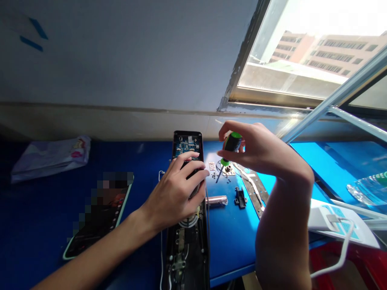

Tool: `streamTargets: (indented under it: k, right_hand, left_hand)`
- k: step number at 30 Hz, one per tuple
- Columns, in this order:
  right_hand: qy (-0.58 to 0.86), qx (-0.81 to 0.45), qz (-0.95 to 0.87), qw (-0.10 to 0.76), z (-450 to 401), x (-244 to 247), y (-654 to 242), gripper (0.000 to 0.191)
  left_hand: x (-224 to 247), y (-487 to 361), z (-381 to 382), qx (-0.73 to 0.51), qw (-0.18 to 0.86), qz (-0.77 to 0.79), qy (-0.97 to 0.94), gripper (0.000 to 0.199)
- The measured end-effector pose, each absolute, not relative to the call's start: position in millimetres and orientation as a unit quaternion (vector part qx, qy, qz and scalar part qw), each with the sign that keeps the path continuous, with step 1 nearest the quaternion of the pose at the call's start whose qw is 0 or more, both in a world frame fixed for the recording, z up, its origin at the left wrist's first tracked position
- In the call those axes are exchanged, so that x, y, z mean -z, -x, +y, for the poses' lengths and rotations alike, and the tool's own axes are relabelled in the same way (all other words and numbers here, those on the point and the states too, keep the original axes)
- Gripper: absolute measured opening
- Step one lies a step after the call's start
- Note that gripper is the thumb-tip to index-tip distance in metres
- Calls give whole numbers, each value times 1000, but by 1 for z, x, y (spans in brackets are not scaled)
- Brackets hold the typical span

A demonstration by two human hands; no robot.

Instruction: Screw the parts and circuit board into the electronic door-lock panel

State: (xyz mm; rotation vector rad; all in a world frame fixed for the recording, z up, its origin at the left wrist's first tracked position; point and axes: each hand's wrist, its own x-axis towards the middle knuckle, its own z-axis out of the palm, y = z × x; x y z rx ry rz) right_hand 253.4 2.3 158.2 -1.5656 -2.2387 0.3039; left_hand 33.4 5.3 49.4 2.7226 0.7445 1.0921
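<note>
My right hand (242, 143) grips a green-and-black screwdriver (232, 145) by its handle. The thin shaft slants down to the left, its tip by a scatter of small screws (214, 176) on the blue table. A long, narrow black device (187, 249) lies opened in front of me, with a blue circuit board (184, 146) exposed at its far end and a round speaker-like part near its middle. Over its upper middle lies my left hand (181, 181), fingers curled across it to the right edge. Whatever is under that palm is hidden.
Right of the device lie a pinkish cylinder (217, 200), a black plastic bracket (241, 197) and a dark strip with white wires (255, 189). A phone (102, 217) and a tissue pack (53, 157) are on the left. A plastic bottle (369, 187) lies far right, beyond metal bars.
</note>
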Motion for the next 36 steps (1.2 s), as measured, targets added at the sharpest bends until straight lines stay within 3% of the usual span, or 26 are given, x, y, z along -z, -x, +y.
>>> streamTargets:
  k: [8,12,18,22,27,34,36]
  right_hand:
    - [524,-40,-751,399,-13,-169,-243,20]
    - [522,-34,-709,473,-17,-174,-236,22]
    - [556,-13,-676,484,-17,-178,-233,25]
    - [517,30,-664,539,-11,-170,-236,18]
    - [551,13,-655,517,-12,-171,-231,13]
    - [524,33,-669,526,-3,-168,-230,17]
    - [474,51,-675,563,4,-163,-232,19]
  left_hand:
    - [-53,-24,7,-343,82,234,-906,37]
    - [-49,-24,8,-347,92,247,-900,30]
    - [-48,-23,9,-368,103,231,-895,21]
    - [-47,-23,10,-379,107,226,-891,13]
    - [-46,-23,12,-401,113,247,-875,13]
    - [-48,-23,16,-435,111,223,-865,11]
    - [-48,-24,16,-438,114,222,-863,8]
